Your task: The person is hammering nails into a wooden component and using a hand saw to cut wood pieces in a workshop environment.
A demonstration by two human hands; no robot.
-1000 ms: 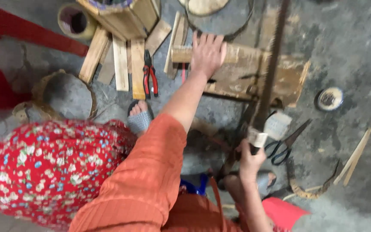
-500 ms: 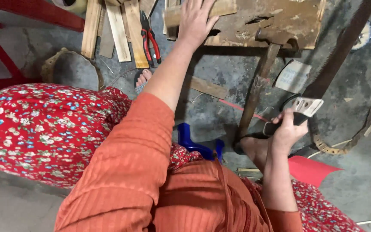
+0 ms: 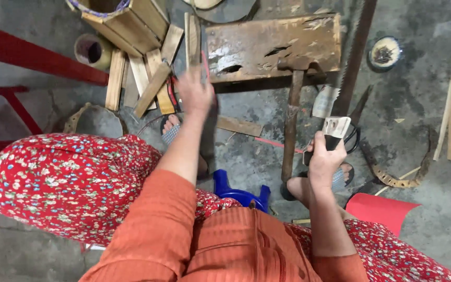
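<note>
On the concrete floor (image 3: 424,209), beside the worn board (image 3: 272,47), the right hand (image 3: 325,156) grips a saw (image 3: 348,78) — the left hand (image 3: 195,94), blurred, seems to hold a thin stick (image 3: 187,39).

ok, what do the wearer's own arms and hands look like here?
Both arms wear ribbed orange sleeves that end above the elbow, leaving the forearms bare. The left hand and right hand are bare: no gloves, and no rings, watch or bracelet that I can make out. The left hand is motion-blurred, so fine detail there is uncertain.
</note>
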